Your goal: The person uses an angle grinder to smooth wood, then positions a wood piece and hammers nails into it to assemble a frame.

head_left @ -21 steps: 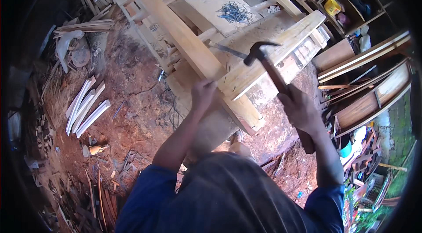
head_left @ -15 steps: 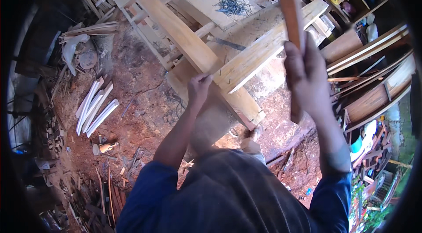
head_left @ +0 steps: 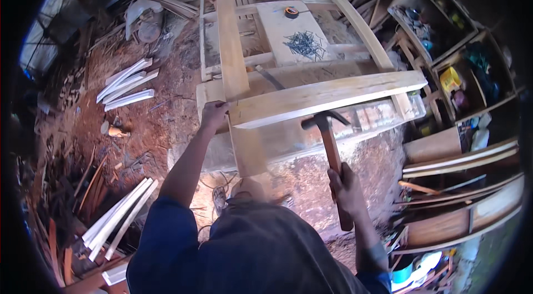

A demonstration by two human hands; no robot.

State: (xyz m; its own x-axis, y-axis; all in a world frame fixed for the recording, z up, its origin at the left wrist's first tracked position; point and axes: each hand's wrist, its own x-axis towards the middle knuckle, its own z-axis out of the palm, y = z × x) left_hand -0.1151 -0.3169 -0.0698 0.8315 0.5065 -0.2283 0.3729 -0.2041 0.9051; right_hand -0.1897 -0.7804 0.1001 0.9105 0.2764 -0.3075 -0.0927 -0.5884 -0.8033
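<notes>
My left hand point(head_left: 214, 114) is pinched closed at the left end of a pale wooden crosspiece point(head_left: 333, 94); anything between its fingertips is too small to make out. The crosspiece lies over a long upright-running board point(head_left: 227, 33) of a wooden frame. At lower right, my right hand point(head_left: 345, 187) grips the handle of a claw hammer point(head_left: 330, 141), whose dark head is just below the crosspiece's near edge. Beyond them, a thin pale panel point(head_left: 269, 27) bears a pile of dark nails point(head_left: 304, 46) and a roll of black tape point(head_left: 291, 12). A dark metal strip point(head_left: 266, 76) lies behind the crosspiece.
White strips point(head_left: 122, 88) and more offcuts point(head_left: 119, 216) lie on the reddish floor at left. Wooden cubbies with a yellow container point(head_left: 449, 79) stand at upper right. Leaning boards point(head_left: 461, 158) and a curved wooden piece point(head_left: 461, 222) crowd the right. My feet point(head_left: 219, 198) show below.
The hammer was swung up high half a second ago and is now lowered. My view has turned, so the frame appears more upright. My left hand stays at the crosspiece's end.
</notes>
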